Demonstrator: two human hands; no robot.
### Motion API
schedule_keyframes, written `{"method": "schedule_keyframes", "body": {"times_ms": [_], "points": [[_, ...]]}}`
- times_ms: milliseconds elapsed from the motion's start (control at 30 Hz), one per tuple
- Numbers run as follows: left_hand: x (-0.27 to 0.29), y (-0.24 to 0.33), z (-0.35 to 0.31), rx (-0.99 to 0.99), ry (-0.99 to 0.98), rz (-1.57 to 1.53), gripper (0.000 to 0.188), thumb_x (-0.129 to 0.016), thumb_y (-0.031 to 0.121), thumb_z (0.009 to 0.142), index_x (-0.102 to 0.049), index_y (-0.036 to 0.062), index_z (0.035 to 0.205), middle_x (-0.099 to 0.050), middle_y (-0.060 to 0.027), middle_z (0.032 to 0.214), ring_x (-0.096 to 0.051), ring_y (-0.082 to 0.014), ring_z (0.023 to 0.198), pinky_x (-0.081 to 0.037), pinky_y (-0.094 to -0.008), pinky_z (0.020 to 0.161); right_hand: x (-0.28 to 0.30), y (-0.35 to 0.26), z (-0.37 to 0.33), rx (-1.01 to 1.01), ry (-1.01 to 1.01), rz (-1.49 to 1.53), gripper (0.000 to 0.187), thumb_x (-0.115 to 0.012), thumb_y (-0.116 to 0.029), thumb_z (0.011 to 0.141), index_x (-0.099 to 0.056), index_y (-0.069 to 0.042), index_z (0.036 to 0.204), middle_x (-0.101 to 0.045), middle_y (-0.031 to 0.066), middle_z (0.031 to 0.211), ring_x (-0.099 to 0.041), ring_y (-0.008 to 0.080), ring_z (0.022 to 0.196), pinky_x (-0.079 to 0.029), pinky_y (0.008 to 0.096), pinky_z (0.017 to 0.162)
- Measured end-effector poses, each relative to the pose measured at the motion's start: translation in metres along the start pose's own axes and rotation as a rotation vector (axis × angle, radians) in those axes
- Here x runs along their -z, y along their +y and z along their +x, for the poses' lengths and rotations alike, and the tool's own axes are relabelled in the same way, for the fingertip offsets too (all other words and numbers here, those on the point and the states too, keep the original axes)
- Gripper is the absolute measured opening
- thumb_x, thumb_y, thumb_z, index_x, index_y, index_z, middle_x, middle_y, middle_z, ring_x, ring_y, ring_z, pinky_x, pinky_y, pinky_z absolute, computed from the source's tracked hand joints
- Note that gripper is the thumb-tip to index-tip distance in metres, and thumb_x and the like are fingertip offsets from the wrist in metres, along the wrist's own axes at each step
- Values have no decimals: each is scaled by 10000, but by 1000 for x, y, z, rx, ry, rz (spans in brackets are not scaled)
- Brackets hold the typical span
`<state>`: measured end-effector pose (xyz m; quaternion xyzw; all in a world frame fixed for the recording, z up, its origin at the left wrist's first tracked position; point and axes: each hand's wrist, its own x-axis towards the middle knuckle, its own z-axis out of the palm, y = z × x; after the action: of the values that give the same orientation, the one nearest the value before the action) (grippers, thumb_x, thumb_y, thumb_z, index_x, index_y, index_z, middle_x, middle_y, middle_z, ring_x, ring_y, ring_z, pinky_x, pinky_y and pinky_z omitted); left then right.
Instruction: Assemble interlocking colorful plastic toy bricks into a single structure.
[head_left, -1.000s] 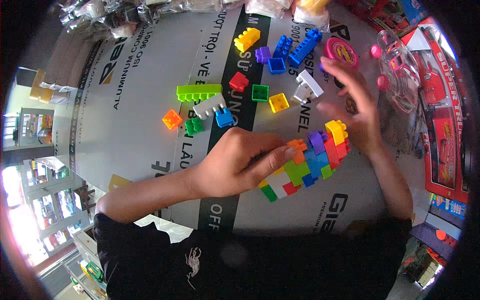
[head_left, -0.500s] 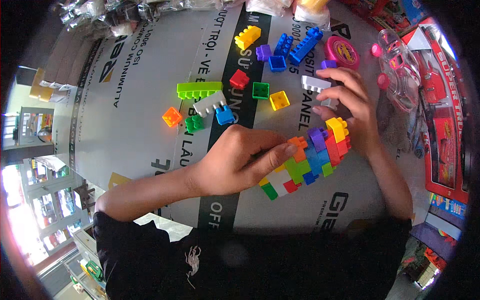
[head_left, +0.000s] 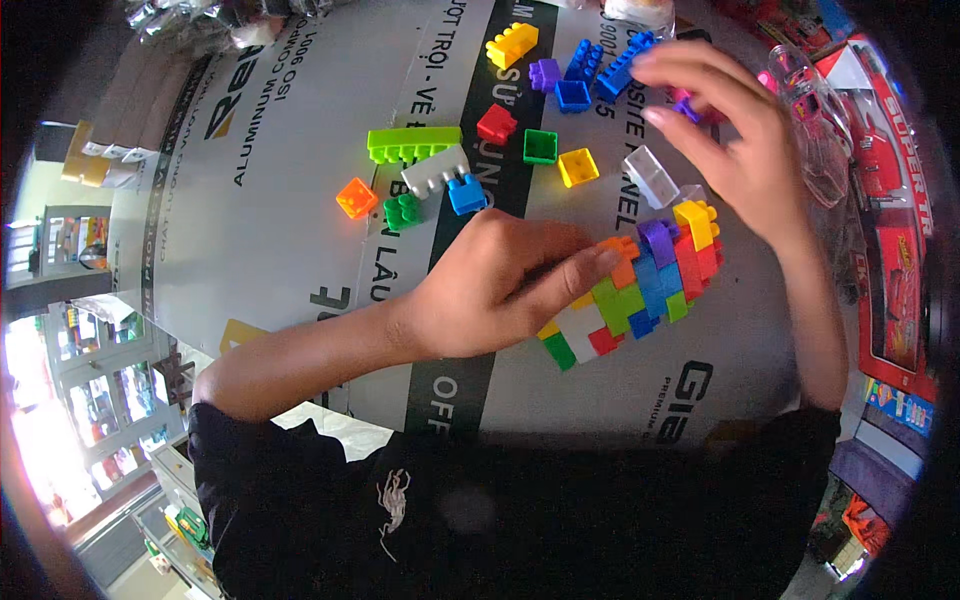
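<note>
Lifted since a moment ago, the right hand (head_left: 735, 140) now hangs above the loose bricks beyond the block wall (head_left: 640, 285), its fingers spread and curled; something small and purple shows between the fingertips, though whether it is pinched there cannot be told. Left-hand fingers (head_left: 560, 280) lie curled over the near-left end of the block wall, pressing on it, apparently to keep it steady on the printed sheet (head_left: 300, 200). That wall, a stack of orange, green, blue, purple, red and yellow bricks, lies flat on the sheet just below the right hand. A white brick (head_left: 650, 176) sits just beyond the wall, under the raised fingers. Farther beyond it lie a yellow square brick (head_left: 577, 167), a green one (head_left: 540, 146) and a red one (head_left: 497, 124). To the wall's far left are a long lime brick (head_left: 413, 145) and an orange cube (head_left: 356, 197).
</note>
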<state>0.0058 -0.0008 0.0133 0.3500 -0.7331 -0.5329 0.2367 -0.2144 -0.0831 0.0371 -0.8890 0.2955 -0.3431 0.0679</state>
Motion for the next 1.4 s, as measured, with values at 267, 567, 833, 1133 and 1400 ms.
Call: {"method": "schedule_keyframes", "body": {"times_ms": [267,567,833,1133,1400], "points": [[-12,-9,1,-159,157,-31,279,-498,225,919,-635,-17,893,-538,-99,544,-523,-139,479,-427,-292,482,-33,17,15,118,-146,-89,192,-650,-112,745,-626,-40,921,-617,100,907,-599,222,868,-465,329,770],[-1,-2,-2,94,58,-99,355,-481,269,934,-596,-60,1003,-613,-69,767,-530,-58,659,-453,-224,571,37,-8,-12,-338,-99,125,370,-629,-28,771,-585,-71,1136,-551,16,897,-526,87,805,-417,221,731],[-9,-11,-1,-170,144,-31,296,-506,227,915,-611,-41,844,-526,-90,538,-483,-125,451,-401,-287,446,53,-18,-41,-396,-163,-14,267,-608,3,752,-616,-25,1017,-556,37,896,-537,104,785,-424,226,692],[-11,-7,-2,-117,127,-36,276,-506,216,911,-609,-38,876,-539,-126,554,-551,-209,476,-434,-313,476,8,-1,-62,-366,-49,-99,323,-642,-53,747,-597,-72,1067,-571,100,952,-579,252,879,-451,312,755],[-11,-12,1,-304,51,-42,346,-655,284,791,-603,-18,952,-588,-144,695,-597,-272,591,-464,-333,548,8,-4,-59,-277,-11,-130,397,-675,-142,727,-580,-55,1103,-575,108,1034,-555,265,955,-432,349,840]]}}
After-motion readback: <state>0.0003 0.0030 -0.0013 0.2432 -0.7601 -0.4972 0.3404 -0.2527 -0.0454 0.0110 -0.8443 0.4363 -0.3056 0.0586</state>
